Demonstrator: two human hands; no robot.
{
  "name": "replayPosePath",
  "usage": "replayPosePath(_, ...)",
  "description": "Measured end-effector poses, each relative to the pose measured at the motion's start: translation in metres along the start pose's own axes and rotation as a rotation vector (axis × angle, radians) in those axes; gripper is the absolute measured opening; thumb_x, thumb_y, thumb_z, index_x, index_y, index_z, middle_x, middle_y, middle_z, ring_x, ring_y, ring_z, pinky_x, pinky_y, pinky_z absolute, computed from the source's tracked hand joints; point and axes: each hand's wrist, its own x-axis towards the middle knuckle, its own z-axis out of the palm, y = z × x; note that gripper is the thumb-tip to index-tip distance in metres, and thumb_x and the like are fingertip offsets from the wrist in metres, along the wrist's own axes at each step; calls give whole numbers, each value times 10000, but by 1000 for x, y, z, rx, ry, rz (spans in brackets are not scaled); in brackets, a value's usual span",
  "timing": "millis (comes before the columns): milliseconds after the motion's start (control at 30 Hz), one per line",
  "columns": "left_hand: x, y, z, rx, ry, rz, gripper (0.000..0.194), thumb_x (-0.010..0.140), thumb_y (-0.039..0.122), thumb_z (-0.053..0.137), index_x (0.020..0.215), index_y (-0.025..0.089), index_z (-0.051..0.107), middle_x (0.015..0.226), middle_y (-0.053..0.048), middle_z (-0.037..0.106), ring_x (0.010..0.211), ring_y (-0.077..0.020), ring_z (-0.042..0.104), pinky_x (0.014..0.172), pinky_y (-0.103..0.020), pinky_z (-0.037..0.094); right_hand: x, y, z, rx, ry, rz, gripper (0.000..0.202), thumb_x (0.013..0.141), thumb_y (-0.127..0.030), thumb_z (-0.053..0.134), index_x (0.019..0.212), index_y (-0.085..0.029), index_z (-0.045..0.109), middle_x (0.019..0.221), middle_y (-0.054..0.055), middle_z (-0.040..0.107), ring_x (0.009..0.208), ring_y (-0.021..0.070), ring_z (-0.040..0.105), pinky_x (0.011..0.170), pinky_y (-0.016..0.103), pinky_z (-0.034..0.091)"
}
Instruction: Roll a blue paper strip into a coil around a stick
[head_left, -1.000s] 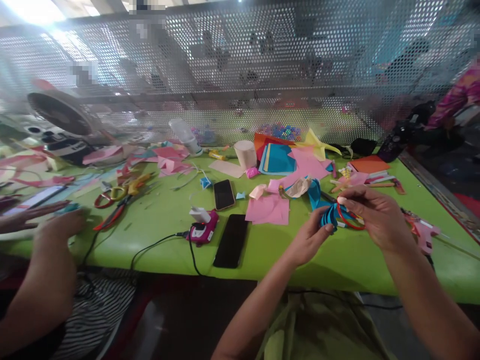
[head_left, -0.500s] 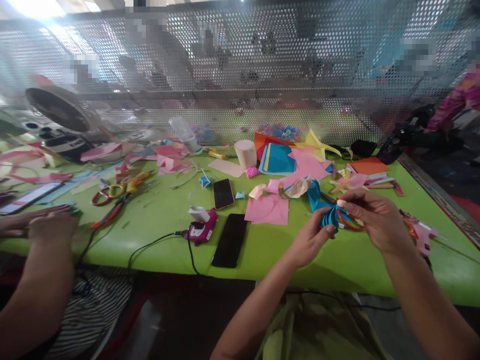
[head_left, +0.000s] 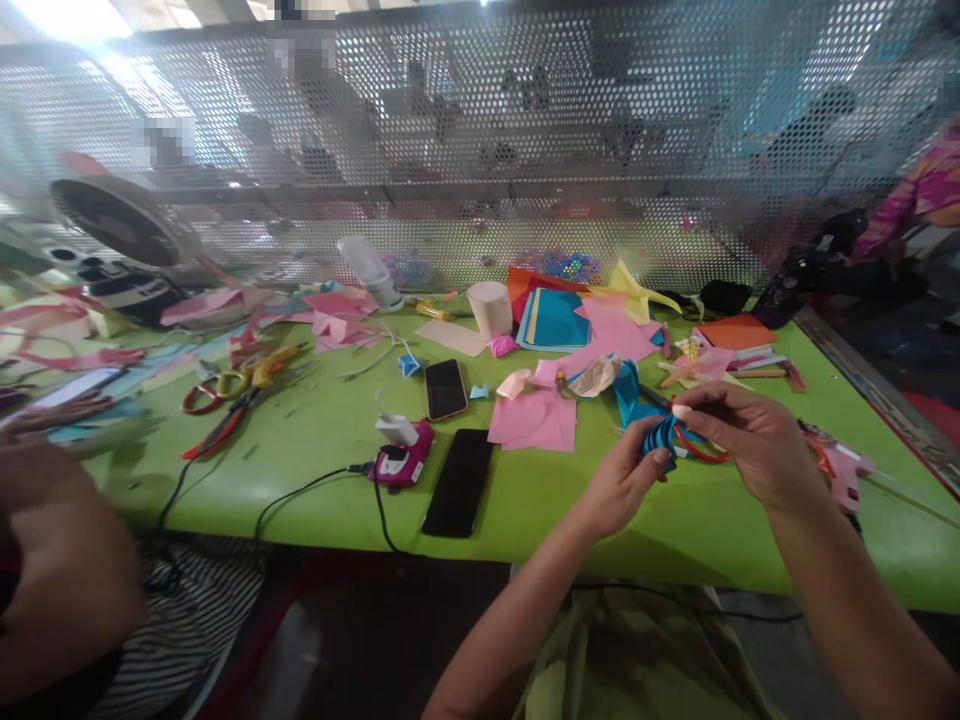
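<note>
Over the right part of the table I hold a strip of blue pleated paper (head_left: 660, 440), folded like a fan. My left hand (head_left: 619, 475) is closed on its lower left end, thumb in front. My right hand (head_left: 750, 435) pinches its upper right edge between thumb and fingers; the fingertips partly hide the paper there. Just behind my hands are red-handled scissors (head_left: 705, 456), partly covered by the fingers and paper. Beyond them lies a loose twist of blue paper (head_left: 628, 395) beside a crumpled beige piece (head_left: 598, 377).
Pink paper squares (head_left: 532, 420), a large black phone (head_left: 459, 482), a smaller phone (head_left: 445, 388) and a purple power adapter (head_left: 403, 455) lie left of my hands. To the right is a pink glue gun (head_left: 840, 468). Another person's arm (head_left: 64, 560) reaches in at far left.
My hands and the blue pleated paper stay almost in place. At far left, the other person's arm has shifted, with the hand now near the phone there.
</note>
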Motion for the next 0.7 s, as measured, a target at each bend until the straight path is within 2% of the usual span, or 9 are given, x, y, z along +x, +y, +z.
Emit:
replayPosePath(200, 1, -5, 1, 13, 20, 11, 605, 1056, 654, 600, 1460, 204, 576, 1085, -71, 629, 885, -176, 605, 853, -336, 548, -1, 1, 0, -12, 7, 28, 212, 850, -486, 942, 982, -340, 861, 870, 8, 770, 716, 168, 651, 545, 283, 525)
replayPosePath(433, 0, -6, 2, 82, 35, 23, 593, 1064, 646, 586, 1486, 230, 587, 1223, -113, 654, 1013, -224, 613, 897, -356, 587, -1, 2, -6, -66, -8, 11, 220, 858, -491, 937, 996, -338, 860, 937, 4, 793, 797, 174, 700, 667, 300, 583)
replayPosePath(700, 0, -5, 3, 79, 26, 19, 587, 1067, 643, 582, 1485, 232, 591, 1211, -111, 649, 1018, -226, 614, 897, -359, 589, -1, -7, -6, -166, -27, -60, 221, 879, -530, 907, 964, -332, 861, 915, 13, 784, 794, 186, 705, 700, 329, 596)
